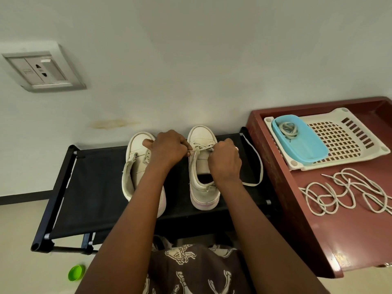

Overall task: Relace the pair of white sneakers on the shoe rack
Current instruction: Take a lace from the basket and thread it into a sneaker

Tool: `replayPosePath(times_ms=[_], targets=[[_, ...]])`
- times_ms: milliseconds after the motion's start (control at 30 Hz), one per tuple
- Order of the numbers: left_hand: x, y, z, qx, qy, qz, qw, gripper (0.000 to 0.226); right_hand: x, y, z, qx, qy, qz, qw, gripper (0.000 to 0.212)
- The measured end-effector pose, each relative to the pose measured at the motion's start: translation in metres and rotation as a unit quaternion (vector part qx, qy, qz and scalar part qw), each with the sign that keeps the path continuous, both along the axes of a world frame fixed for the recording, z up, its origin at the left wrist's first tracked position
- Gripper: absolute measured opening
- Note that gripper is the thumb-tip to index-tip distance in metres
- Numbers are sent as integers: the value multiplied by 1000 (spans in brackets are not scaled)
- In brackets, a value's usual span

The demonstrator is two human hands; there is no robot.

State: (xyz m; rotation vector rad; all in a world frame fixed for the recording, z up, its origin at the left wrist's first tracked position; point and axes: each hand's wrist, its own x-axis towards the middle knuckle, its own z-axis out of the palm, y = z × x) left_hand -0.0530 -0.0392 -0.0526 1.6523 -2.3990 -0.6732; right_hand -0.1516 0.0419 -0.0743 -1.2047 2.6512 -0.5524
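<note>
Brown patterned garment (191, 262) lowest in frame; both forearms reach forward over it. Left hand (167, 148) and right hand (226, 160) each pinch the lace (200, 147) (fingers curled) over the right sneaker (201, 134). Left sneaker (139, 145) stands beside it on the black shoe rack (95, 187).

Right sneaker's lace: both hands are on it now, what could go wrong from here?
The lace has a long tail looping out to the right end of the shoe rack; it may snag there. Neither left hand nor right hand steadies the right sneaker, so a pull could slide it. The left forearm crosses the left sneaker and could nudge it.
</note>
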Motion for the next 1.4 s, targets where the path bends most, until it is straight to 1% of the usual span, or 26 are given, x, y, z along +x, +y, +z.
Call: replayPosePath(times_ms=[100, 200, 300, 367, 400, 467, 500, 533, 600, 667, 767, 833, 933, 1000, 1067, 1133, 1267, 1300, 1400], targets=[[3, -3, -2, -46, 10, 3, 999, 18, 2, 0, 0, 3, 8, 2, 1000, 29], [3, -4, -4, -74, -13, 1, 997, 19, 0, -1, -1, -6, -1, 5, 1000, 28], [1, -3, -4, -41, -49, -22, 998, 19, -10, 0, -5, -30, -40, 25, 998, 26], [3, -2, -1, 1, -76, -49, 996, 23, -18, 2, -6, -58, -108, 33, 992, 30], [4, -2, 0, 20, -82, -58, 995, 27, -22, 3, -4, -81, -166, 22, 983, 35], [5, -2, 0, 53, -67, -61, 994, 30, -29, 7, 1, -134, -280, -29, 950, 44], [5, -3, -1, 61, -55, -58, 995, 27, -32, 7, 1, -150, -306, -52, 939, 44], [5, -2, -1, 63, -42, -53, 996, 24, -35, 8, -1, -146, -311, -60, 937, 40], [4, -1, -1, 74, -11, -42, 996, 30, -34, 7, -3, -109, -306, -51, 944, 30], [3, -1, -3, 91, 15, -36, 995, 34, -32, 3, -8, -98, -302, -49, 947, 26], [3, -4, -9, 116, 53, -25, 992, 25, -32, -1, -12, -113, -297, -70, 946, 18], [2, -6, -14, 122, 78, -14, 989, 25, -32, -4, -14, -113, -293, -73, 947, 15], [-4, -5, -17, 118, 65, -6, 991, 31, -31, -6, -16, -95, -249, -82, 960, 16], [-6, -5, -19, 115, 54, -4, 992, 29, -31, -7, -17, -94, -225, -92, 965, 18], [-6, -3, -16, 111, 40, 1, 993, 29, -30, -8, -19, -100, -220, -103, 965, 20], [-5, -2, -14, 108, 32, 7, 994, 39, -28, -8, -19, -108, -221, -108, 963, 19], [-1, -3, -12, 117, 43, -13, 992, 33, -29, -5, -18, -127, -232, -96, 960, 13], [0, -3, -13, 121, 45, -21, 991, 34, -29, -4, -17, -127, -218, -88, 964, 12], [2, -5, -13, 119, 48, -39, 991, 37, -28, -1, -17, -103, -129, -81, 983, 11]])
